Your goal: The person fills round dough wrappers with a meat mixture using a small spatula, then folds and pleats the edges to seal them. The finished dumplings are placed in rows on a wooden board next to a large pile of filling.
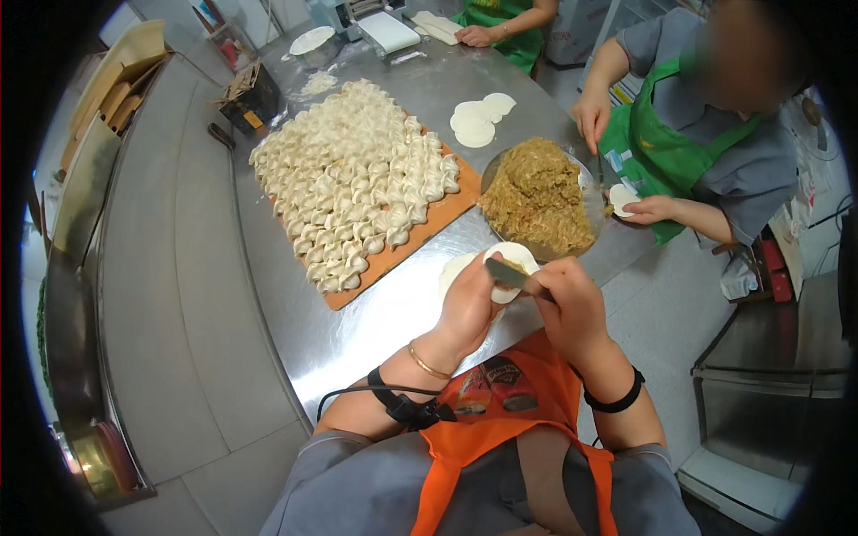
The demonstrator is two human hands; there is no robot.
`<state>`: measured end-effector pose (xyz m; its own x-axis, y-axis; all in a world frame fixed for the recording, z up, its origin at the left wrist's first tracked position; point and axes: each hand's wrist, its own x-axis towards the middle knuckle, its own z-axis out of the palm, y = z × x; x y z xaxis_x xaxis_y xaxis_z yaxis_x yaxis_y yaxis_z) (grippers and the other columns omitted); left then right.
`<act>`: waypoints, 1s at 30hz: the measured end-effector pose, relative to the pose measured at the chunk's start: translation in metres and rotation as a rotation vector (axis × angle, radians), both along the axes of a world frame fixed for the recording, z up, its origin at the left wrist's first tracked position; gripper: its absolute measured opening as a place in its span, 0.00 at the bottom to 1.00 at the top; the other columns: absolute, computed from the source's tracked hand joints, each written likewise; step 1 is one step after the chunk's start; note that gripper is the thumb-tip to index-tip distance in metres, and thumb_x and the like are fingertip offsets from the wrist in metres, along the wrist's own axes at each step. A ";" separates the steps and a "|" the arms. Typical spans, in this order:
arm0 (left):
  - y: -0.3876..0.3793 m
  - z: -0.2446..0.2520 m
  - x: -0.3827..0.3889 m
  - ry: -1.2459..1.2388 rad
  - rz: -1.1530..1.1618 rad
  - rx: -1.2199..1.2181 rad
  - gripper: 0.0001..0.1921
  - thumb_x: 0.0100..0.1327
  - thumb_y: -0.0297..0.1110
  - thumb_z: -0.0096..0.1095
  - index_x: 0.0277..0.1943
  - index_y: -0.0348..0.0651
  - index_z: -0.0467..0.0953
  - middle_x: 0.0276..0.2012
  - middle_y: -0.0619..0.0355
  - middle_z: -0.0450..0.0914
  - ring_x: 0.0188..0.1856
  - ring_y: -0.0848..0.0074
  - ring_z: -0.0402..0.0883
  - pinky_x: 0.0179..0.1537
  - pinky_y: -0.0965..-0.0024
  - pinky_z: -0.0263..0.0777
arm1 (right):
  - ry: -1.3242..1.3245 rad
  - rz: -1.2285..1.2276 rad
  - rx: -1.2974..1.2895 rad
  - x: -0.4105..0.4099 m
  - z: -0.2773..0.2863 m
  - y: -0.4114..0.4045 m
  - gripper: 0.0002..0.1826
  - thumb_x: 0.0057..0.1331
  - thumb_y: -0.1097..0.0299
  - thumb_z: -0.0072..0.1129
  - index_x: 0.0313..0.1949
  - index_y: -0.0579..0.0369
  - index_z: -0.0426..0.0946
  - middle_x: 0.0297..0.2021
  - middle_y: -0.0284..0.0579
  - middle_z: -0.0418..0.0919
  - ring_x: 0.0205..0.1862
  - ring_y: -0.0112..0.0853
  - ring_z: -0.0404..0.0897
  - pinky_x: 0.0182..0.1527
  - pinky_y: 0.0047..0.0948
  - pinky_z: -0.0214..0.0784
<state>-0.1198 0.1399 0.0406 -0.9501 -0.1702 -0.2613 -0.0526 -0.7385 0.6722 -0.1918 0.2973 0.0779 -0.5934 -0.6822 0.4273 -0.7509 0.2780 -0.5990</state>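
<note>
In my left hand (464, 305) rests a round dough wrapper (503, 252), cupped on the palm and fingers. My right hand (571, 305) grips a flat spreading blade (507, 273), which lies across the wrapper. Some filling shows on the dough beneath the blade. Just beyond my hands stands a wide bowl (497, 175) heaped with brown-yellow minced filling (536, 197). More flat wrappers (453, 273) lie on the steel table behind my left hand, partly hidden by it. To the left, an orange-brown board (375, 276) carries rows of pleated dumplings (355, 181).
Across the bowl, a co-worker in a green apron (670, 144) holds a wrapper (623, 199) and a spreading tool. Loose wrappers (477, 122) lie on the steel table (429, 70). A second co-worker's hand (476, 35) touches dough (437, 27) beside a dough machine (389, 32). A flour bowl (315, 45) stands behind.
</note>
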 end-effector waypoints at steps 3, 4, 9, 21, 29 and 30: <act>0.006 0.011 0.009 0.096 -0.102 -0.154 0.22 0.84 0.44 0.37 0.56 0.32 0.73 0.44 0.51 0.81 0.40 0.70 0.85 0.45 0.71 0.80 | -0.141 -0.025 -0.169 -0.001 0.003 0.002 0.07 0.64 0.81 0.63 0.39 0.58 0.77 0.39 0.46 0.78 0.34 0.38 0.82 0.36 0.33 0.75; 0.007 0.008 0.011 0.147 -0.116 -0.228 0.23 0.84 0.45 0.36 0.56 0.32 0.73 0.44 0.50 0.81 0.40 0.70 0.85 0.45 0.70 0.80 | -0.168 -0.037 -0.219 -0.001 0.001 0.001 0.07 0.64 0.82 0.63 0.40 0.58 0.78 0.39 0.45 0.78 0.33 0.37 0.81 0.35 0.31 0.74; 0.011 0.026 0.023 0.245 -0.117 -0.577 0.13 0.79 0.35 0.49 0.56 0.34 0.72 0.40 0.54 0.82 0.41 0.72 0.85 0.43 0.70 0.80 | -0.335 -0.091 -0.210 0.005 0.008 0.006 0.05 0.67 0.82 0.62 0.41 0.59 0.78 0.36 0.39 0.79 0.31 0.26 0.79 0.35 0.25 0.71; 0.027 0.048 0.037 0.265 0.033 -0.736 0.15 0.70 0.27 0.62 0.57 0.37 0.71 0.46 0.53 0.80 0.47 0.72 0.80 0.49 0.67 0.74 | -0.838 0.045 -0.416 0.009 0.007 0.021 0.04 0.68 0.80 0.66 0.41 0.60 0.82 0.35 0.33 0.82 0.36 0.18 0.77 0.39 0.19 0.69; 0.017 0.054 0.028 0.479 0.203 -1.130 0.15 0.73 0.32 0.53 0.55 0.33 0.80 0.57 0.43 0.77 0.58 0.59 0.78 0.60 0.63 0.70 | -0.378 -0.072 -0.258 0.021 0.022 0.015 0.06 0.64 0.74 0.71 0.37 0.59 0.81 0.25 0.35 0.78 0.26 0.23 0.74 0.29 0.25 0.65; 0.017 0.052 0.028 0.478 0.188 -1.096 0.16 0.75 0.34 0.51 0.56 0.32 0.80 0.58 0.43 0.77 0.59 0.60 0.77 0.63 0.62 0.68 | -0.324 -0.070 -0.239 0.021 0.023 0.015 0.07 0.63 0.74 0.71 0.37 0.59 0.80 0.24 0.36 0.76 0.25 0.25 0.74 0.29 0.26 0.65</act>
<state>-0.0918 0.1573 0.0923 -0.8480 -0.2274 0.4787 0.4188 0.2657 0.8683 -0.1708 0.3126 0.1010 -0.7650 -0.5394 0.3518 -0.4965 0.1460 -0.8557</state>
